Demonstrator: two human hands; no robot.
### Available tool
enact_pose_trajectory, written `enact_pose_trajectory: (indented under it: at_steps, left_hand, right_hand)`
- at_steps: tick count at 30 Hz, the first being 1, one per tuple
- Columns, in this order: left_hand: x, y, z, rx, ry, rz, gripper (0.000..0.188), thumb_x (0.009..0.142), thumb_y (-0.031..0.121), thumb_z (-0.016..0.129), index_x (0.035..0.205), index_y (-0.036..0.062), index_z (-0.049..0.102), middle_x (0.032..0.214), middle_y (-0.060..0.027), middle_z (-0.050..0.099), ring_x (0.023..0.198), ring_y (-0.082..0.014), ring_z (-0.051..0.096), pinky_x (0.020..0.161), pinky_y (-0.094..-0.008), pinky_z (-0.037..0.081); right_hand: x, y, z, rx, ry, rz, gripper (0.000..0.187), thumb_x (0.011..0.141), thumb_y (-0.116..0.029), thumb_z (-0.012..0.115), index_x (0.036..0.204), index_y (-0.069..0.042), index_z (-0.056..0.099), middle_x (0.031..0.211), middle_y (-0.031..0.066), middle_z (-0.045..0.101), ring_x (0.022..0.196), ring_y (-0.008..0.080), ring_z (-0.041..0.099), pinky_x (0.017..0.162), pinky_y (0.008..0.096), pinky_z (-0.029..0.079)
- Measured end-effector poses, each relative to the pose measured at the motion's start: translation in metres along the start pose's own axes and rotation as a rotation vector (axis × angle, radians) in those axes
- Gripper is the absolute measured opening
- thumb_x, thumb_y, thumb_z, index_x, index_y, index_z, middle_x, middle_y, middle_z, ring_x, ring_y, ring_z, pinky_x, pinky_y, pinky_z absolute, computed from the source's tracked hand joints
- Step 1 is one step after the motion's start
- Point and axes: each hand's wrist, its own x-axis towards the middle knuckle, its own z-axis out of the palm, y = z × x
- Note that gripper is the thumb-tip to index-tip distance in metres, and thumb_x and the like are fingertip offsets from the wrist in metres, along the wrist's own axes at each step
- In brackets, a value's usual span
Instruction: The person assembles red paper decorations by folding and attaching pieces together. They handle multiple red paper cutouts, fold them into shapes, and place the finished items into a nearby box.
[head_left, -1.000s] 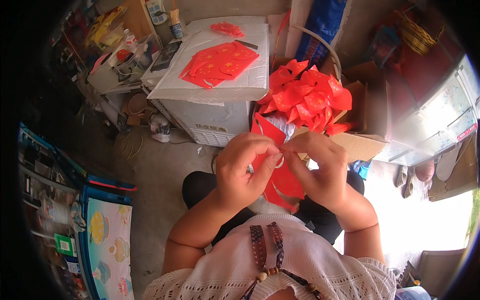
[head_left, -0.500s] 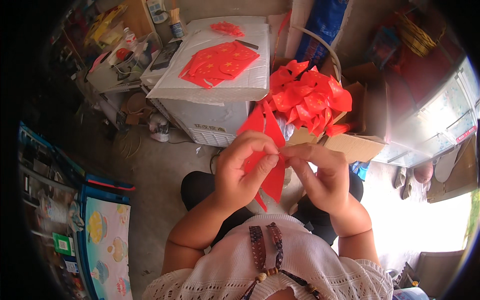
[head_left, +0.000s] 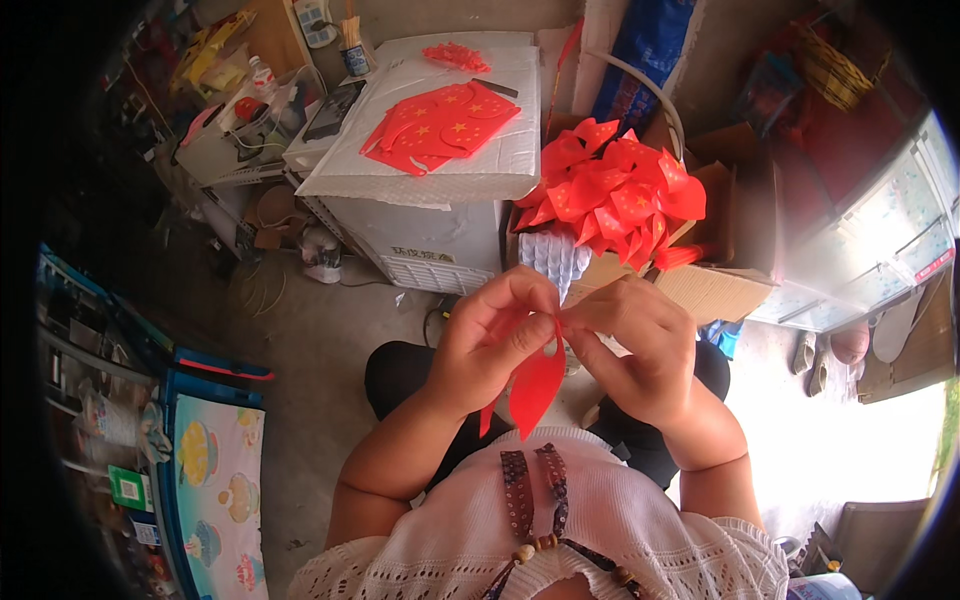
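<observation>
In front of my chest, both hands pinch a red pinwheel sheet [head_left: 537, 391]. My left hand [head_left: 492, 328] has thumb and index finger closed on its gathered upper part. Close against it, my right hand [head_left: 640, 345] is also closed, fingertips meeting the left ones at the same spot. A broad pointed blade and a narrower strip hang below my fingers; the pinched part is mostly hidden. Beyond my hands, a bunch of red pinwheels [head_left: 630, 195] with yellow stars fills a cardboard box. Flat red star-printed sheets [head_left: 440, 128] lie stacked on a white foam-covered top [head_left: 340, 175].
A heap of small red pieces [head_left: 456, 57] and a dark flat strip [head_left: 494, 88] lie on the white top. Between box and hands sits a pale bumpy tray [head_left: 553, 262]. An open box flap [head_left: 712, 298] juts out at right; a shelf unit [head_left: 215, 480] stands left.
The pinwheel sheet's points that stuck up above my hands no longer show there; its blades now hang below my fingers. The pale bumpy tray behind it has come into view.
</observation>
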Motion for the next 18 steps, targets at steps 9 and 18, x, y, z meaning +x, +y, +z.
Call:
enact_pose_trajectory:
  at_steps: [9,18]
  left_hand:
    - [0.0,0.005,-0.001,0.01,0.007,-0.131,0.009,0.099,0.009,0.061,0.105,0.0024,0.058,0.099,0.0007,0.059,0.094,-0.0058,0.055,0.084,-0.0224,0.046]
    - [-0.002,0.001,-0.009,-0.119,-0.017,-0.277,0.007,0.097,0.006,0.063,0.103,0.0031,0.059,0.099,0.0013,0.06,0.094,-0.0053,0.056,0.083,-0.0221,0.046]
  right_hand:
    - [0.0,-0.004,-0.008,-0.471,-0.102,-0.277,0.032,0.057,-0.006,0.072,0.089,0.0,0.068,0.081,0.006,0.057,0.069,0.0218,0.054,0.064,0.0351,0.045]
    - [-0.001,0.005,-0.011,-0.528,-0.159,-0.368,0.021,0.062,-0.015,0.066,0.081,-0.006,0.064,0.083,0.0043,0.053,0.075,0.0207,0.053,0.072,0.0354,0.041]
